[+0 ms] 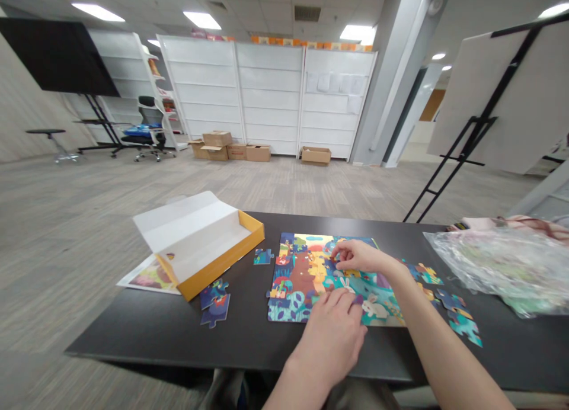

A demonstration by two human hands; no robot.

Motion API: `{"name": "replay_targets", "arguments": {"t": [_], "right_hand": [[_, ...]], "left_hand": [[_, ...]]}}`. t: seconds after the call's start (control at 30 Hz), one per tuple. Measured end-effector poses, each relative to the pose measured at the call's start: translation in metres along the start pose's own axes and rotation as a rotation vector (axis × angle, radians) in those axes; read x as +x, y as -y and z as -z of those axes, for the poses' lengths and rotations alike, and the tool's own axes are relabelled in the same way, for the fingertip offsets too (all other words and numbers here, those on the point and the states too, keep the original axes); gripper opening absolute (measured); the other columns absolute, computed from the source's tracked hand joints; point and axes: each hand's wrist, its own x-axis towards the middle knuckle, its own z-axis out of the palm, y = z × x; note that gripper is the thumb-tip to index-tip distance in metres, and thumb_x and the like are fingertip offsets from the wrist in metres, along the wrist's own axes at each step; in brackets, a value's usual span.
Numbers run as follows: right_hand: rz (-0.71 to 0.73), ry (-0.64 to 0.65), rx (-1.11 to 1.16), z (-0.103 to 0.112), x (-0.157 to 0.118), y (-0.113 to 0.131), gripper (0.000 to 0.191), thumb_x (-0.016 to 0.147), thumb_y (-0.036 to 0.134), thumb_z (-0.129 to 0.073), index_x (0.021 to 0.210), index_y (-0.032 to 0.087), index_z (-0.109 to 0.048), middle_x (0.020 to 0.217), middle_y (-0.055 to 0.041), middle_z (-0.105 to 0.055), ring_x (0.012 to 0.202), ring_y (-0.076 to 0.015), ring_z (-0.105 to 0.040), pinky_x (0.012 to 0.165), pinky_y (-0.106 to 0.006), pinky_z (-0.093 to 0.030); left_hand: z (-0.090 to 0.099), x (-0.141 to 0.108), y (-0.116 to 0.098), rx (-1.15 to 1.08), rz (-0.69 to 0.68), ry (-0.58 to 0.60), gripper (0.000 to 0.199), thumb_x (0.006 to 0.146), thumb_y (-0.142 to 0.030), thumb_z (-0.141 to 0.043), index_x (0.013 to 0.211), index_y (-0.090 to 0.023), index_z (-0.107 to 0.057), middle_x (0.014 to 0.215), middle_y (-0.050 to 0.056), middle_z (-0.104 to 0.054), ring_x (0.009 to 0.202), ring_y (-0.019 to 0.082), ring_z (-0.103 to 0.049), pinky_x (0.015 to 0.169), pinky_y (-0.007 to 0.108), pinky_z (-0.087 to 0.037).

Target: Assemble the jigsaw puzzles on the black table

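Note:
A colourful animal jigsaw puzzle point(306, 268) lies on the black table, with a brown bear and white rabbits in its picture. My left hand point(335, 327) rests palm down over its lower edge, fingers laid on the pieces. Above the puzzle's middle, my right hand point(362, 257) bends its fingers down, the fingertips drawn in at the surface. Whatever they may grip blends into the print. Loose puzzle pieces point(216, 306) lie left of the puzzle, and one blue piece point(263, 256) sits close to its left side. More loose pieces point(457, 312) lie beyond my right forearm.
An open yellow box point(222, 262) with a white inside stands on the table's left, partly over a printed sheet point(151, 276). Crumpled clear plastic bags point(507, 262) lie at right. Beyond the table point(249, 345) are cardboard boxes point(217, 146), a chair and a whiteboard stand.

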Motion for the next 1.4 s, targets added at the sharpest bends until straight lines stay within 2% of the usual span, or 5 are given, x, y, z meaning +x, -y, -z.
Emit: {"name": "replay_targets", "arguments": {"t": [0.17,0.4,0.77,1.07,1.4], "right_hand": [[0.015,-0.005,0.0,-0.001,0.002,-0.003,0.028,0.073,0.036,-0.072,0.094,0.017,-0.073,0.067,-0.0012,-0.067,0.061,-0.015,-0.059,0.055,-0.024,-0.044],[0.031,-0.175,-0.026,0.001,0.004,-0.001,0.025,0.08,0.038,-0.063,0.086,0.016,-0.071,0.07,-0.0047,-0.07,0.063,-0.0165,-0.061,0.059,-0.026,-0.046],[0.039,-0.261,-0.001,0.001,0.005,-0.004,0.024,0.08,0.039,-0.061,0.083,0.017,-0.071,0.071,-0.0051,-0.071,0.063,-0.0164,-0.062,0.058,-0.026,-0.045],[0.02,-0.307,-0.127,0.005,0.004,0.0,0.026,0.081,0.04,-0.057,0.081,0.019,-0.071,0.067,-0.0043,-0.069,0.06,-0.0175,-0.059,0.059,-0.028,-0.043],[0.042,-0.36,-0.222,0.005,0.006,-0.002,0.029,0.083,0.041,-0.055,0.081,0.018,-0.073,0.071,-0.0063,-0.072,0.064,-0.0191,-0.062,0.061,-0.029,-0.042]], "left_hand": [[0.033,-0.004,0.046,-0.003,0.206,-0.18,0.022,0.099,-0.026,-0.049,0.114,-0.023,-0.065,0.118,0.006,-0.069,0.114,0.021,-0.059,0.1,0.038,-0.047],[0.065,-0.033,0.117,0.286,0.657,-0.023,0.035,0.098,-0.018,-0.042,0.13,-0.016,-0.057,0.137,0.013,-0.06,0.119,0.027,-0.059,0.099,0.039,-0.047],[0.09,-0.052,0.123,0.193,0.773,0.04,0.025,0.095,-0.028,-0.05,0.114,-0.022,-0.064,0.117,0.006,-0.071,0.107,0.023,-0.065,0.09,0.032,-0.049],[0.145,-0.131,0.145,0.259,1.049,0.098,0.029,0.09,-0.04,-0.048,0.107,-0.024,-0.065,0.112,0.006,-0.075,0.103,0.029,-0.068,0.091,0.038,-0.049],[0.127,-0.102,0.107,0.326,1.115,0.217,0.038,0.082,-0.051,-0.06,0.108,-0.024,-0.064,0.105,0.012,-0.074,0.097,0.036,-0.07,0.077,0.043,-0.05]]}}
